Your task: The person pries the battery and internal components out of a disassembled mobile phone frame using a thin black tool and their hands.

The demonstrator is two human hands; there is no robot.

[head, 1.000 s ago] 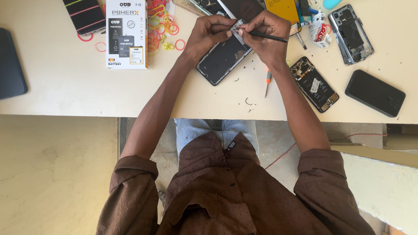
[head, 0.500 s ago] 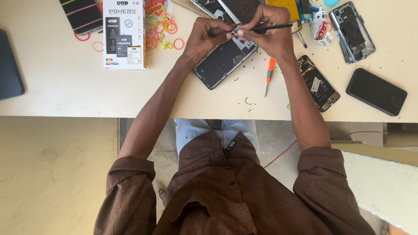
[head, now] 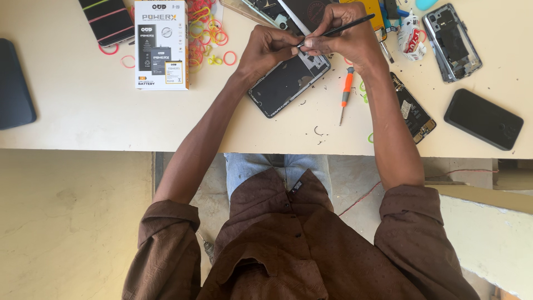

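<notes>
Head view is cropping the far phones. Right hand is pinching a black tool, left hand is curling over the open phone, hiding its top. White box is lying well left of both.

top phones cropped, dark tablet cut off

Worktop: two hands; one black tool; one screwdriver; one white box; three opened phones; one closed phone near the right edge; many rubber bands.
</notes>
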